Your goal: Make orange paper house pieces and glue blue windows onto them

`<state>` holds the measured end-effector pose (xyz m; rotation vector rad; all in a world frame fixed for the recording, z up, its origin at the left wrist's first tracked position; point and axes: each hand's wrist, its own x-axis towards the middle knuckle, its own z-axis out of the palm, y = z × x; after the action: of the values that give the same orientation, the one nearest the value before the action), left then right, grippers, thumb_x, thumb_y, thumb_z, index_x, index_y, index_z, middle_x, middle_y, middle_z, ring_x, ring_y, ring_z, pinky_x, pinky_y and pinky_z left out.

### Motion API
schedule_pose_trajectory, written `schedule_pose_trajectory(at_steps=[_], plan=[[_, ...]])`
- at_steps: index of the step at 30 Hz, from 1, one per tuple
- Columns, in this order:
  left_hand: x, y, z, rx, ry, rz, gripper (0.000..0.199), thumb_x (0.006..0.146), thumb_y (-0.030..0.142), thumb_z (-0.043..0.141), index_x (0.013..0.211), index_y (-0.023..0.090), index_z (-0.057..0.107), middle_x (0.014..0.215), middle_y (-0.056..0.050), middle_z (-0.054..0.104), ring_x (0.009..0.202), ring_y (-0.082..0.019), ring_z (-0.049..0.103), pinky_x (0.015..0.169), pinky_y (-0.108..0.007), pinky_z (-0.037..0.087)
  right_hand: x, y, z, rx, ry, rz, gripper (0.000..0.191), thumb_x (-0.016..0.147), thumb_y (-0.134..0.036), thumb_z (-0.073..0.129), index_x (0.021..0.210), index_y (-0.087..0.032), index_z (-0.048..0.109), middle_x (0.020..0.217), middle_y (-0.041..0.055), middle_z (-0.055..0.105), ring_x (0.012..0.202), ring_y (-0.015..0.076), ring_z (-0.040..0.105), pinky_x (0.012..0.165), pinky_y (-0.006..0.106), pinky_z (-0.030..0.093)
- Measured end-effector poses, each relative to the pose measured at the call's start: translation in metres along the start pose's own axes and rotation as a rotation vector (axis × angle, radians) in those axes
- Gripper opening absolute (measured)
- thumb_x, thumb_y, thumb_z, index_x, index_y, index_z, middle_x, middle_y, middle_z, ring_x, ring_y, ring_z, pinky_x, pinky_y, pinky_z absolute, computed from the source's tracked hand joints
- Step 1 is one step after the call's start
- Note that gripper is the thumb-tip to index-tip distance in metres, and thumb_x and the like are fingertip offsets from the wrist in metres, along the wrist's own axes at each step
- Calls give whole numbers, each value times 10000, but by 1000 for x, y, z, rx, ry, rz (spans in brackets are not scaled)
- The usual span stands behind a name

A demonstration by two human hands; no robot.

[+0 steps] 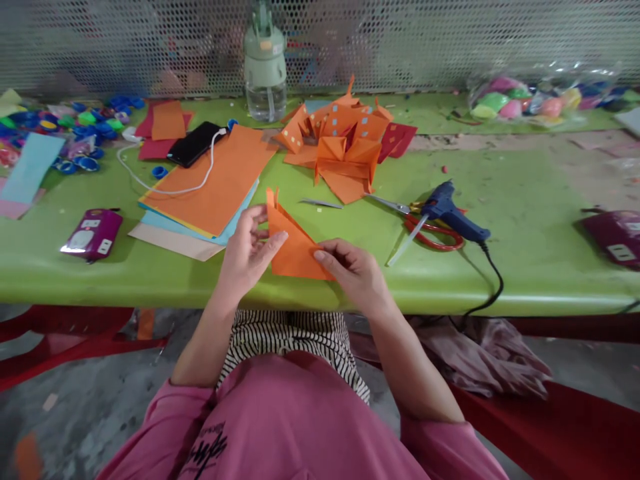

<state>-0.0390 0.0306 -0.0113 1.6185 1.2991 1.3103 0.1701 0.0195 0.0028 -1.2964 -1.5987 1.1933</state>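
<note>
A folded orange paper (296,252), roughly triangular with narrow tips at its top left, is held up at the near edge of the green table. My left hand (249,252) grips its left side, thumb on the front and fingers behind. Its lower right corner is pinched between thumb and fingers of my right hand (353,267). Beyond the paper lie a thin metal blade (323,203) and a pile of folded orange paper pieces (345,150), some dotted with small squares.
Red-handled scissors (435,235) lie under a blue glue gun (457,212) at right, its cord over the edge. Paper sheets (215,177) and a black phone (197,143) are at left, a bottle (265,73) behind, purple power sockets (93,233) far left.
</note>
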Motion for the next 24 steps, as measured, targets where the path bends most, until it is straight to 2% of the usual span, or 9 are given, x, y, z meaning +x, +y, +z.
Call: schedule_pose_trajectory(at_steps=[2,4,6,9,11,13,16,19,24], plan=[[-1,-4,-2,-43,-48,16,329,926,453,673,1158,236,586,1332,-106,641,1141,-198,670,900,-323,587,3,4,-1,-17,55,-13,381,920,-554,614,984,-192,713,751,-5,625,665,127,516,603,261,402],[-1,-4,-5,3,-55,53,222,920,408,684,1019,219,620,1373,-114,622,1261,-222,615,993,-372,565,5,6,-4,-44,101,-60,399,937,-549,598,1104,-201,703,913,37,710,791,169,613,690,292,483],[-1,-1,-7,98,-24,119,143,926,350,681,959,217,641,1364,-109,629,1297,-224,592,1038,-397,541,5,6,-8,-145,168,-170,446,946,-531,602,1271,-229,652,1173,90,721,1025,236,650,834,369,531],[-4,6,-9,255,24,212,41,925,244,679,962,228,673,1272,-79,675,1244,-206,624,1050,-408,527,4,3,-15,-424,251,-382,503,920,-482,670,1377,-282,604,1410,115,629,1275,324,557,1039,512,468],[-8,10,-8,349,24,249,61,929,186,655,966,230,673,1210,-62,708,1178,-197,658,1033,-415,535,3,4,-17,-564,218,-479,475,913,-423,697,1366,-302,621,1432,104,623,1306,342,533,1093,551,418],[-14,11,-6,418,-35,287,89,937,153,622,974,226,658,1214,-63,727,1160,-204,675,1029,-437,541,3,8,-17,-632,128,-524,409,941,-355,671,1345,-308,635,1377,87,671,1274,325,564,1073,531,424],[-24,8,-5,531,-248,336,167,935,101,564,1037,218,624,1317,-88,709,1247,-229,654,1117,-514,489,1,16,-15,-675,-9,-526,267,982,-281,613,1241,-293,677,1236,60,754,1180,281,638,999,469,443],[-30,5,-7,637,-421,323,355,904,8,467,1183,192,588,1383,-114,676,1299,-244,630,1169,-551,441,-1,24,-15,-691,-66,-522,166,992,-262,590,1113,-256,702,1172,57,776,1121,256,671,985,441,436],[-21,6,-8,688,-399,330,402,980,49,395,1331,175,546,1434,-115,641,1320,-239,612,1105,-489,509,-2,26,-18,-697,-111,-523,164,1001,-294,567,1023,-234,718,1208,84,759,1137,262,668,988,447,436]])
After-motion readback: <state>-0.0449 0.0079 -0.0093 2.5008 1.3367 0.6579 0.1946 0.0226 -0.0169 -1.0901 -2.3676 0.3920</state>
